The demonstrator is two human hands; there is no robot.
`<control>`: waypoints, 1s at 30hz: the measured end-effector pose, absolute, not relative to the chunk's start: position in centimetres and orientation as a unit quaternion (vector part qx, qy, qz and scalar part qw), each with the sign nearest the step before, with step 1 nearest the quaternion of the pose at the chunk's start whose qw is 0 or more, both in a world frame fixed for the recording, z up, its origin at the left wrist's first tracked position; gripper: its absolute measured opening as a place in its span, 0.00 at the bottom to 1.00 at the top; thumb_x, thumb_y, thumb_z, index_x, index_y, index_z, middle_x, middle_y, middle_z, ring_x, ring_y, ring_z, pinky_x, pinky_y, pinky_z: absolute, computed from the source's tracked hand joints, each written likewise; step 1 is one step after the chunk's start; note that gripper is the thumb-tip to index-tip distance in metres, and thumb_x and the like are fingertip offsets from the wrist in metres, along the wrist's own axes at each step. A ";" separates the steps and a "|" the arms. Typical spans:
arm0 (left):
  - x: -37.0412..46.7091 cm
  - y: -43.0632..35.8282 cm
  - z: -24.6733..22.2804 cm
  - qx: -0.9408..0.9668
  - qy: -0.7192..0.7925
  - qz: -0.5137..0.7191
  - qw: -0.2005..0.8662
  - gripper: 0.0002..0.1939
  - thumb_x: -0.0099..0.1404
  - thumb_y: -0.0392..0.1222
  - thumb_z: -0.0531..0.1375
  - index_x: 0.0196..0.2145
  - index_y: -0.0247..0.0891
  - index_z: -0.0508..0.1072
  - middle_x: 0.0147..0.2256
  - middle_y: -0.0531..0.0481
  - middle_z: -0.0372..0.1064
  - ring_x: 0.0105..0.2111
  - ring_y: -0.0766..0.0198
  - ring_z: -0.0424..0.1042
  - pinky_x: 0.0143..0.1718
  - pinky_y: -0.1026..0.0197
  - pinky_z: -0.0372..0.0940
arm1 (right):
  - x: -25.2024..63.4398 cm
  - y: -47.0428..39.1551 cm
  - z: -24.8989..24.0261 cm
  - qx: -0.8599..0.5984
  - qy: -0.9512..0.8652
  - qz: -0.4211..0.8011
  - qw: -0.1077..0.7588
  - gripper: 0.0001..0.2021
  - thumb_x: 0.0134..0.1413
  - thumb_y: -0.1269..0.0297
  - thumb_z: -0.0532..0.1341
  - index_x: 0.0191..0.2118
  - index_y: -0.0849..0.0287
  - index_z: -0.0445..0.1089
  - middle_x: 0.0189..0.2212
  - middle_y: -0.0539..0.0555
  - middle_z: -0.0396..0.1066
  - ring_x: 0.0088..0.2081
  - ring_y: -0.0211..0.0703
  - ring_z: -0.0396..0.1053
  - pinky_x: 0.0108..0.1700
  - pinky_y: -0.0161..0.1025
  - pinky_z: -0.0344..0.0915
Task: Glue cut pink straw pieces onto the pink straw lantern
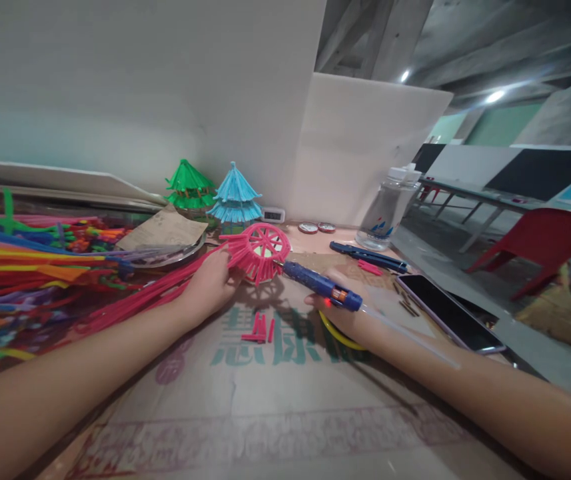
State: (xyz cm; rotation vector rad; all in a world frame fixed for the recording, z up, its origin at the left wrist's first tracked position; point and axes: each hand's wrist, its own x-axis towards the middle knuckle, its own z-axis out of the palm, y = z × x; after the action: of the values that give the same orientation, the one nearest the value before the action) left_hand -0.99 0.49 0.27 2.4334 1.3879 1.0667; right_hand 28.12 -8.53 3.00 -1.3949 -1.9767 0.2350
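My left hand (216, 279) is closed on the left edge of a round pink pipe-cleaner frame (269, 245), which has spokes and a fringe of short strips. In my right hand (338, 303) is a blue hot glue gun (322, 283) with a lit red light and a clear glue stick out of its back. Its nozzle reaches the frame's lower right side; whether it touches cannot be made out. Below the frame, several short pink pieces (259, 328) lie on the printed cardboard (245, 400). Long pink pipe cleaners (140, 300) run beneath my left forearm.
Bundles of coloured pipe cleaners (25, 267) fill the left side. Green (189, 183) and blue (236, 193) tiered pagoda models stand behind. On the right are a water bottle (385, 210), a utility knife (368, 257) and a phone (448, 313).
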 end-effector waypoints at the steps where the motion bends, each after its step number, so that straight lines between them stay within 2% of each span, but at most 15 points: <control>1: -1.0 0.5 0.3 0.811 0.462 0.352 0.071 0.05 0.61 0.37 0.59 0.37 0.38 0.72 0.39 0.44 0.73 0.43 0.49 0.73 0.49 0.48 0.69 | 28.1 -8.6 3.0 -0.538 -0.762 0.093 0.347 0.15 0.56 0.47 0.68 0.34 0.53 0.71 0.26 0.46 0.70 0.27 0.40 0.65 0.30 0.36 0.55; 6: -0.8 0.3 0.4 0.813 0.466 0.343 0.071 0.03 0.63 0.37 0.58 0.35 0.38 0.71 0.37 0.44 0.73 0.41 0.50 0.73 0.47 0.49 0.69 | 28.1 -8.7 3.1 -0.542 -0.761 0.091 0.345 0.14 0.57 0.48 0.68 0.33 0.53 0.71 0.26 0.46 0.70 0.27 0.40 0.65 0.30 0.36 0.55; 11: -0.7 0.2 0.6 0.816 0.451 0.353 0.074 0.06 0.63 0.36 0.57 0.38 0.39 0.72 0.40 0.43 0.74 0.44 0.49 0.73 0.49 0.47 0.69 | 27.9 -8.8 3.4 -0.540 -0.760 0.091 0.350 0.14 0.57 0.48 0.67 0.32 0.53 0.69 0.25 0.46 0.69 0.26 0.40 0.64 0.29 0.36 0.55; 16: -0.7 0.2 0.6 0.813 0.464 0.344 0.075 0.04 0.63 0.36 0.57 0.36 0.39 0.71 0.39 0.43 0.74 0.44 0.48 0.74 0.49 0.46 0.70 | 27.9 -8.8 3.4 -0.544 -0.755 0.095 0.353 0.14 0.56 0.49 0.68 0.32 0.53 0.69 0.25 0.46 0.70 0.26 0.41 0.65 0.29 0.36 0.55; 22: -0.7 0.3 0.4 0.801 0.459 0.372 0.098 0.13 0.65 0.39 0.57 0.47 0.36 0.71 0.48 0.38 0.74 0.52 0.44 0.74 0.57 0.41 0.68 | 28.2 -8.5 2.8 -0.540 -0.763 0.091 0.343 0.14 0.57 0.49 0.68 0.33 0.53 0.70 0.25 0.46 0.71 0.27 0.40 0.67 0.29 0.36 0.55; 30: -0.6 0.2 0.4 0.800 0.457 0.375 0.102 0.15 0.65 0.40 0.58 0.49 0.37 0.71 0.49 0.38 0.75 0.53 0.43 0.74 0.59 0.41 0.67 | 28.1 -8.6 3.0 -0.539 -0.763 0.089 0.344 0.13 0.57 0.49 0.68 0.34 0.53 0.72 0.26 0.47 0.72 0.27 0.41 0.68 0.29 0.36 0.56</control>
State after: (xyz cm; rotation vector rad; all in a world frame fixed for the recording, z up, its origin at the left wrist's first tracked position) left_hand -0.60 0.21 0.44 2.3636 1.3486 1.1069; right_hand 28.08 -8.56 2.98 -1.4016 -1.9835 0.2319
